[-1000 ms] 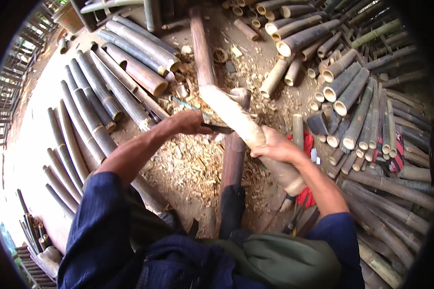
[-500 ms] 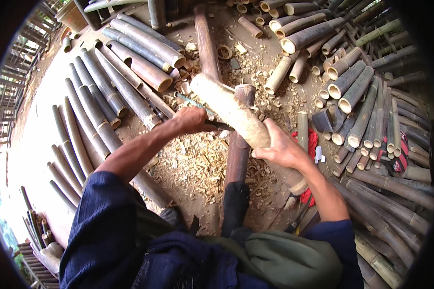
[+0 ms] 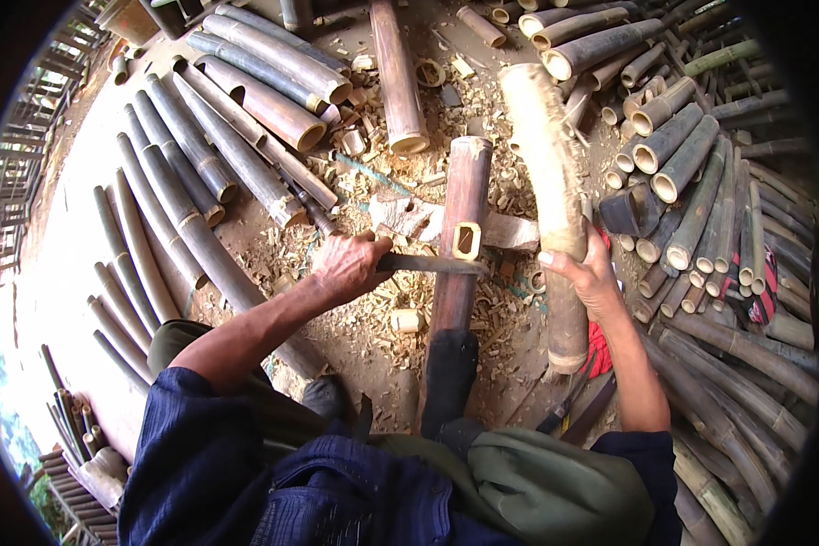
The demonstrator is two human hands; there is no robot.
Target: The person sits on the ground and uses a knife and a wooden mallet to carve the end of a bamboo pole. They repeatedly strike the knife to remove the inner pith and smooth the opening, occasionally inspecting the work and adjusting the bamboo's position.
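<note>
Left stacks: long grey-brown bamboo poles point(image 3: 191, 182) lie side by side on the ground, fanning toward the upper left.
Left hand point(image 3: 348, 266): grip closed around the handle of a dark flat-bladed knife point(image 3: 428, 264); blade runs level to the right.
Knife position: the blade tip reaches the upright brown bamboo post point(image 3: 460, 246) and lies just below a yellow-edged rectangular slot point(image 3: 466, 240) cut in it (whether the edge bites into the post, cannot tell).
Post: stands between the person's knees, its lower end hidden behind a dark trouser leg.
Ground: pale wood chips and shavings point(image 3: 373, 318) cover the floor around the post; a short cut bamboo ring point(image 3: 406, 320) lies among them.
Right hand point(image 3: 584, 273): grip closed on a pale peeled bamboo section point(image 3: 548, 173), holding it near its middle.
Peeled section: tilted slightly, top end up and away, lower end down by the right forearm, just beside the post and apart from it.
Right stacks: cut bamboo tubes with open ends point(image 3: 669, 155) piled at the right.
</note>
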